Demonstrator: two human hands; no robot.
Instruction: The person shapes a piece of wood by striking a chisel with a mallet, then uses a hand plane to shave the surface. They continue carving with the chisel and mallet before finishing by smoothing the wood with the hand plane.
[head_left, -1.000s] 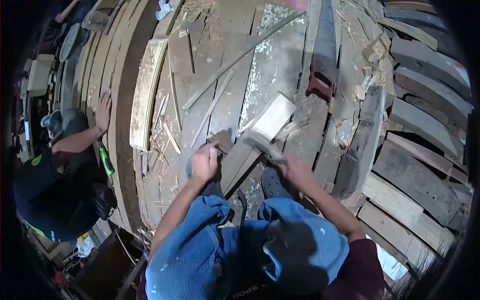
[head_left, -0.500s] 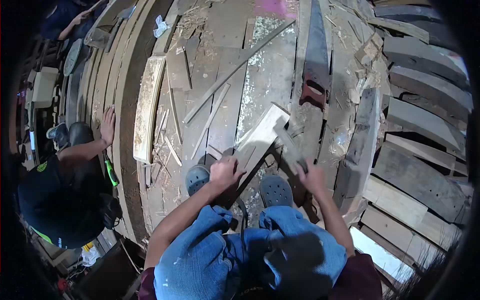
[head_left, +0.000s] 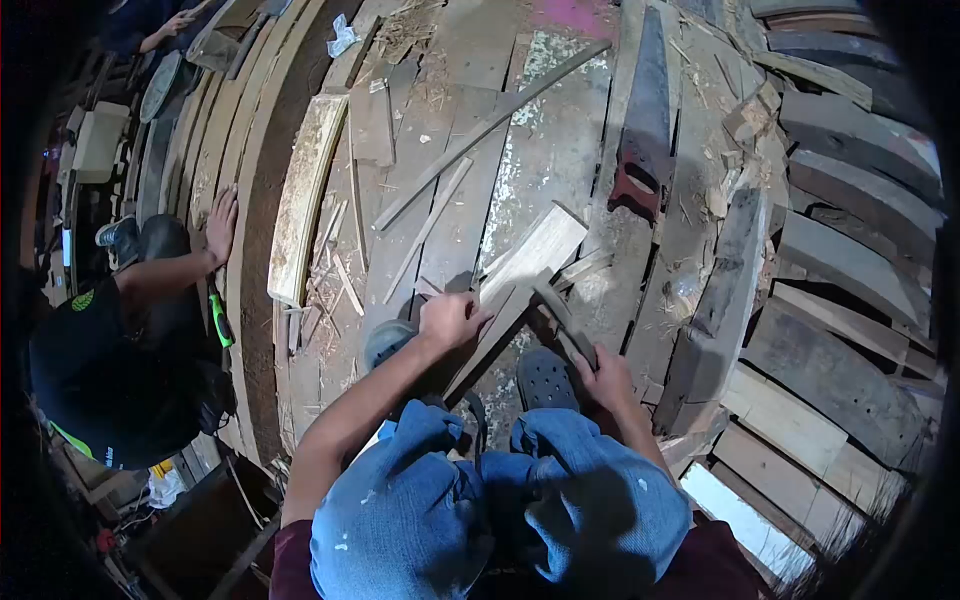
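Here the person squats on a floor of rough planks (head_left: 560, 130), knees in blue jeans at the bottom of the view. The left hand (head_left: 452, 320) is closed on the near end of a pale board (head_left: 525, 262), which lies flat and slants up to the right across the darker planks. The right hand (head_left: 603, 378) is wrapped around the handle of a hammer (head_left: 560, 312), whose head sits against the right edge of the board, about halfway along it. Two grey clogs (head_left: 546, 378) on the person's feet rest just below the board. A handsaw (head_left: 643, 135) with a reddish handle lies beyond the board, well apart from both hands. At the left edge of the floor a co-worker in a dark shirt presses an open hand (head_left: 222, 222) on a curved plank, with a green-handled tool (head_left: 220, 320) beside their arm
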